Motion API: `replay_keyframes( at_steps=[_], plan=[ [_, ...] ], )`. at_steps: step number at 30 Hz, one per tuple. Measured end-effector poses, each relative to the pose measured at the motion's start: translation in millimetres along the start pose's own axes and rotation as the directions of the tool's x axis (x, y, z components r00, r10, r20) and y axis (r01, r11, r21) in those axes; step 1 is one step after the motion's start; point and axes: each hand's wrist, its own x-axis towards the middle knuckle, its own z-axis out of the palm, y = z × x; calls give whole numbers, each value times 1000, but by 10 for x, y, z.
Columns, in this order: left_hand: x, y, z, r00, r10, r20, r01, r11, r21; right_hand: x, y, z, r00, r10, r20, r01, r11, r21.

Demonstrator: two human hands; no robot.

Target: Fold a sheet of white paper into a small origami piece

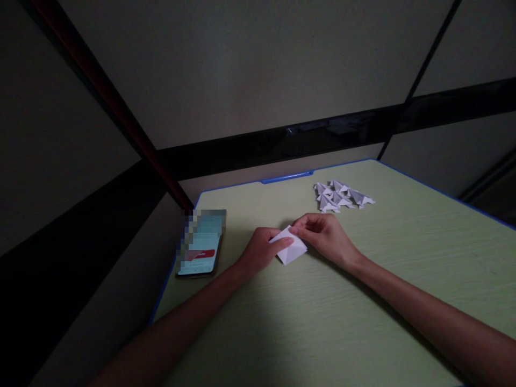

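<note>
Between my two hands is a folded white paper (291, 253), squarish with crease lines across its face. My left hand (262, 250) grips its left side, thumb lying over the front and the other fingers mostly hidden behind. At the top corner, my right hand (322, 234) pinches the paper between thumb and fingertips. Beyond my right hand, several folded white paper figures (341, 196) with pointed corners lie grouped together on the table.
A phone (203, 244) with a lit, partly blurred screen lies at the left. The pale green table (382, 301) has a blue edge and a blue handle-like strip (287, 177) at the back. Panelled walls (274, 70) stand behind and to the left.
</note>
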Motion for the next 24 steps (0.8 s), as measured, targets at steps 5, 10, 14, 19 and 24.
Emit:
replay_keyframes(
  at_steps=[5, 10, 14, 19, 24],
  plan=[
    [0, -16, 0, 1000, -9, -24, 8, 998, -62, 0, -26, -16, 997, 26, 77, -29, 999, 28],
    [-10, 6, 1, 1000, -23, -14, 22, 997, -72, 7, -16, -11, 997, 64, 42, -65, 998, 14],
    [-3, 4, 10, 1000, 16, -8, -16, 999, -48, 3, -5, 16, 996, 95, 5, -95, 995, 7],
    [-19, 33, 23, 998, 49, -34, -52, 997, -63, 4, 18, 7, 999, 20, 37, -20, 1000, 5],
    [-24, 39, 22, 998, 66, -22, -68, 995, -78, -34, 5, -14, 964, -42, 263, 85, 984, -156]
  ],
)
